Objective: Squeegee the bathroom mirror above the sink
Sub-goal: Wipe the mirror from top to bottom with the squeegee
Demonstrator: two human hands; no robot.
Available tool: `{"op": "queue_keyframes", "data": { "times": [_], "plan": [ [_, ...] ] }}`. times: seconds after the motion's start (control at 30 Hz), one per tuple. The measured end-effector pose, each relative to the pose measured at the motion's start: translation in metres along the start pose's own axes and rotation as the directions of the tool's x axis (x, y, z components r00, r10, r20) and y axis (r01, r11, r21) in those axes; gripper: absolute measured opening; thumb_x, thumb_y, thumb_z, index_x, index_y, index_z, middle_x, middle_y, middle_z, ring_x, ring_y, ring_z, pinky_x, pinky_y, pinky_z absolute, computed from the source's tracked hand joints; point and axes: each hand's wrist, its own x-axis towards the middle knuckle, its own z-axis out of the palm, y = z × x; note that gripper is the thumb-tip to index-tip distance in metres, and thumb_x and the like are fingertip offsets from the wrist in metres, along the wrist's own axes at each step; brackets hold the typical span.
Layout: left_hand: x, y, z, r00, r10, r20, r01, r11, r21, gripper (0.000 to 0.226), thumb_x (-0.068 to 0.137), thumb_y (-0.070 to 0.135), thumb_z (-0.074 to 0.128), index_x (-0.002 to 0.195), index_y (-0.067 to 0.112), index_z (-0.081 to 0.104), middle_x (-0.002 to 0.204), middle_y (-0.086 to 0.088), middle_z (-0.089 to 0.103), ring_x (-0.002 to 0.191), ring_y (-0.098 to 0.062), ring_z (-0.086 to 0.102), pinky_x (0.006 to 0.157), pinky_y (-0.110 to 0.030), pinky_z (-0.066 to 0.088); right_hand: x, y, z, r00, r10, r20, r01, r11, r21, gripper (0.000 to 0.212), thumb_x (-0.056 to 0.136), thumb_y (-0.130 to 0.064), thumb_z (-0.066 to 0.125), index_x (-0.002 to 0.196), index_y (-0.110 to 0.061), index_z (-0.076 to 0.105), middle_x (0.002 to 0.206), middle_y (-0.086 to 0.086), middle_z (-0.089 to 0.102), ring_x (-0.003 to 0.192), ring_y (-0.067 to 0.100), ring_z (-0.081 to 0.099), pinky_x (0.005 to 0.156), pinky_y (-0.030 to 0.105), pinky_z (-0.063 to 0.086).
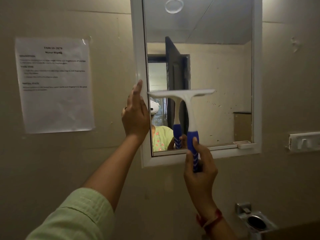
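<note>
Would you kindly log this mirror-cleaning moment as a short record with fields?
tool: squeegee, white head, blue handle
right hand: gripping the handle
left hand: flat against the left side of the mirror frame
blade position: across the left half of the mirror, around mid-height
glass state: specks visible on the right side
wall: printed sheet left of the mirror

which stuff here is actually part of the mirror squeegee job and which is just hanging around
Part of the job:
white-framed wall mirror
white squeegee with blue handle
right hand, gripping the handle
left hand, flat against the mirror's left frame

Just there:
printed paper sheet taped to the wall
white wall hook rack
chrome wall holder
</note>
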Motion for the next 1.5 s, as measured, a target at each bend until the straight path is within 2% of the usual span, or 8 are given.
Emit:
{"op": "queue_keyframes", "data": {
  "times": [0.17,0.3,0.53,0.73,1.0,1.1,1.23,1.5],
  "plan": [
    [-0.002,0.001,0.000,1.000,-0.016,0.007,0.016,1.000,-0.011,0.043,0.098,0.021,0.028,0.140,0.018,0.033,0.138,-0.010,0.049,0.085,-0.026,0.062,0.075,-0.051,0.051,0.002,-0.008,-0.005,0.999,0.050,0.004,-0.050,0.998,0.027,0.035,0.088,-0.026,0.053,0.121,-0.015,0.052,0.107,-0.007,0.057,0.073,0.011,0.057,0.060,0.006,0.047],
    [-0.002,0.001,0.000,1.000,-0.015,0.001,0.015,1.000,-0.013,0.042,0.099,0.021,0.028,0.140,0.017,0.034,0.134,-0.012,0.052,0.072,-0.019,0.057,0.068,-0.048,0.052,0.034,-0.019,-0.002,0.997,0.071,0.002,-0.071,0.994,0.082,0.037,0.088,-0.031,0.053,0.123,-0.020,0.052,0.115,-0.003,0.055,0.089,0.013,0.062,0.064,0.008,0.051],
    [-0.015,0.000,0.000,0.999,-0.051,0.012,0.050,0.995,0.085,0.042,0.099,0.024,0.027,0.141,0.024,0.032,0.140,-0.004,0.048,0.099,-0.021,0.061,0.094,-0.034,0.030,-0.016,-0.002,-0.009,0.999,0.035,0.029,-0.035,0.999,-0.012,0.034,0.089,-0.021,0.050,0.119,-0.006,0.053,0.104,0.001,0.055,0.081,-0.003,0.054,0.064,0.005,0.046],
    [-0.017,0.000,0.000,0.999,-0.047,0.010,0.046,0.996,0.080,0.043,0.098,0.025,0.026,0.140,0.021,0.034,0.139,-0.005,0.048,0.101,-0.020,0.059,0.091,-0.030,0.027,0.014,-0.018,-0.007,0.995,0.102,0.008,-0.103,0.991,0.085,0.030,0.088,-0.030,0.056,0.119,-0.028,0.053,0.109,-0.009,0.057,0.081,0.011,0.061,0.062,0.010,0.051],
    [-0.018,-0.001,0.001,0.999,-0.040,-0.007,0.040,0.998,0.046,0.043,0.099,0.022,0.028,0.140,0.018,0.035,0.141,-0.004,0.046,0.107,-0.010,0.054,0.092,-0.036,0.035,-0.025,-0.004,-0.014,0.998,0.047,0.029,-0.048,0.998,0.029,0.031,0.089,-0.018,0.051,0.119,-0.013,0.052,0.104,-0.007,0.053,0.085,-0.003,0.056,0.066,0.004,0.046],
    [-0.019,0.001,-0.001,0.999,-0.033,0.008,0.033,0.999,0.038,0.043,0.098,0.021,0.028,0.140,0.016,0.036,0.141,-0.005,0.046,0.109,-0.018,0.057,0.090,-0.043,0.041,-0.045,-0.005,-0.020,0.997,0.076,0.033,-0.077,0.996,0.047,0.030,0.088,-0.019,0.051,0.118,-0.017,0.051,0.097,-0.008,0.053,0.077,-0.003,0.055,0.061,0.003,0.045],
    [-0.017,0.006,-0.004,0.999,-0.038,0.018,0.037,0.999,0.028,0.042,0.098,0.018,0.028,0.140,0.012,0.036,0.138,-0.008,0.049,0.084,-0.028,0.063,0.078,-0.053,0.049,-0.016,-0.013,-0.021,0.996,0.081,0.038,-0.082,0.996,0.029,0.031,0.089,-0.017,0.052,0.120,-0.011,0.053,0.101,-0.009,0.054,0.084,-0.002,0.055,0.067,0.006,0.046],
    [-0.017,0.004,-0.002,0.999,-0.054,0.005,0.053,0.997,0.049,0.042,0.098,0.017,0.029,0.140,0.014,0.036,0.139,-0.007,0.048,0.097,-0.003,0.048,0.084,-0.044,0.045,-0.036,0.005,-0.025,0.996,0.071,0.061,-0.072,0.997,0.006,0.033,0.090,-0.022,0.050,0.123,-0.012,0.051,0.102,-0.003,0.054,0.084,-0.002,0.055,0.069,0.007,0.047]
  ]
}}
